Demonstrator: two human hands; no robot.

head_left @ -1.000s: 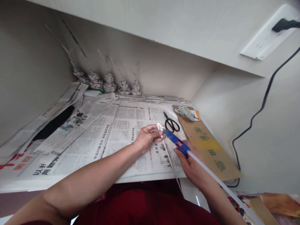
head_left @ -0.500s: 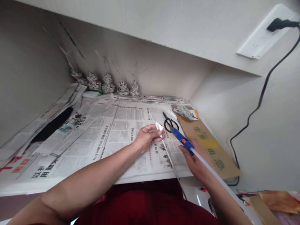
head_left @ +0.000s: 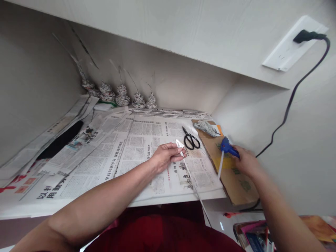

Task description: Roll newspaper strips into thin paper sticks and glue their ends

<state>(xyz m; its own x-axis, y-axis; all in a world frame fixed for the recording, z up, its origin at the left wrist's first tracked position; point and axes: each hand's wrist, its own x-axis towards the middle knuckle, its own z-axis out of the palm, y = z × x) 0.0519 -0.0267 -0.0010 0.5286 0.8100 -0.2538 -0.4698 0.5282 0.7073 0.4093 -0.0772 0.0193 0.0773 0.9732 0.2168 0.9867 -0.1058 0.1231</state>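
Between the thumb and fingers of my left hand [head_left: 168, 155] is the pointed end of a rolled paper strip [head_left: 191, 180], which trails down past the table's front edge. My right hand [head_left: 246, 161] is closed round the handle of a blue hot glue gun [head_left: 228, 148] over the cardboard at the right. A whitish glue stick [head_left: 221, 166] sticks out from the gun, pointing down. Black-handled scissors [head_left: 191, 139] lie on the newspaper just beyond my left hand, touched by neither hand.
Newspaper sheets [head_left: 139, 154] cover the table. Several woven paper figures [head_left: 122, 95] stand at the back left, beside a row of long paper rolls [head_left: 173, 112]. A cardboard piece [head_left: 233, 178] bears a crumpled grey wad [head_left: 207, 128]. A black cord [head_left: 288, 106] hangs from the wall socket [head_left: 294, 43].
My right hand has carried the glue gun right, away from the paper and over the cardboard, and turned it. My left hand stays nearly in place with the strip.
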